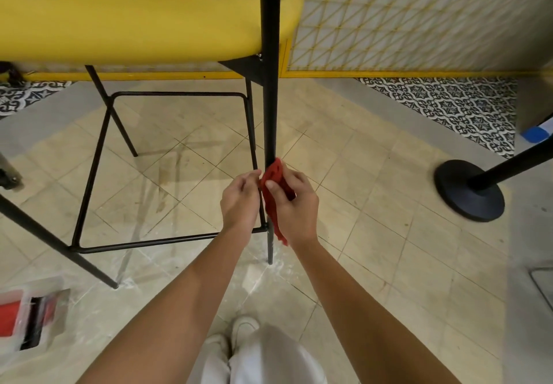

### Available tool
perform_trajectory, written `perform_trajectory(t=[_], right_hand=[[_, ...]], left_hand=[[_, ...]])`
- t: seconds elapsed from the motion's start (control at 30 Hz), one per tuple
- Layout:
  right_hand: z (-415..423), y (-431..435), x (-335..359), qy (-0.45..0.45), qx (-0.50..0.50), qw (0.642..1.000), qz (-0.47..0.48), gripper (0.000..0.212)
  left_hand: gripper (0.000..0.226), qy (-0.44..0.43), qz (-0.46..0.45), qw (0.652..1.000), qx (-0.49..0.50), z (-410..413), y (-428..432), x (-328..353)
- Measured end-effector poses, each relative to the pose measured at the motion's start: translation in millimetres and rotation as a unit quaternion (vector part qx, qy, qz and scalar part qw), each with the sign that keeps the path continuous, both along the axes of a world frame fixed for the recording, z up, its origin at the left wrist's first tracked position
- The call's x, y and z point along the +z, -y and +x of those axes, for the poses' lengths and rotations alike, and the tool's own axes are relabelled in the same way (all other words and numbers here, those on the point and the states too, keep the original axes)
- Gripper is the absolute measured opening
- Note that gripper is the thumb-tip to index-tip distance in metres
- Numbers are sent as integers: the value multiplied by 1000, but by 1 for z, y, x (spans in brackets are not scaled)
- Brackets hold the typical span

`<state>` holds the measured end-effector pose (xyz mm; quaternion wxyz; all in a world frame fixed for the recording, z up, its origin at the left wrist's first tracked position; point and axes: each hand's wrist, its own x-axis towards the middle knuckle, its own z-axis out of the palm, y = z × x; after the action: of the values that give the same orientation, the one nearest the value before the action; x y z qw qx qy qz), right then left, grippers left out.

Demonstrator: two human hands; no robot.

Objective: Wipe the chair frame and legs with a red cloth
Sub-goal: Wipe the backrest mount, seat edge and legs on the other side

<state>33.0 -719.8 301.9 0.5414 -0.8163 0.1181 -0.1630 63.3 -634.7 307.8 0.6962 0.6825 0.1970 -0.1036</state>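
Right hand (294, 204) grasps crumpled red cloth (273, 177) round thin black metal chair leg (270, 114), lower half; left hand (241, 201) pinches cloth edge. Other legs (59, 244), black footrest frame (167, 241) judged outstanding

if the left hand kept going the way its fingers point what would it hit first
The red cloth, whose edge the left hand seems to pinch, then the black chair leg right behind it.

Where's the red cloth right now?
In the head view's centre, the crumpled red cloth sits against the thin black metal chair leg, gripped by the right hand, with the left hand beside it.
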Motion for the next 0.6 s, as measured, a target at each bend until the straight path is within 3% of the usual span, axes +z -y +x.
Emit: perform_trajectory(t=[0.6], right_hand=[[-8, 14, -78, -164, 49, 982, -75, 46]], left_hand=[[23, -24, 48, 998, -42, 1, 3, -43]])
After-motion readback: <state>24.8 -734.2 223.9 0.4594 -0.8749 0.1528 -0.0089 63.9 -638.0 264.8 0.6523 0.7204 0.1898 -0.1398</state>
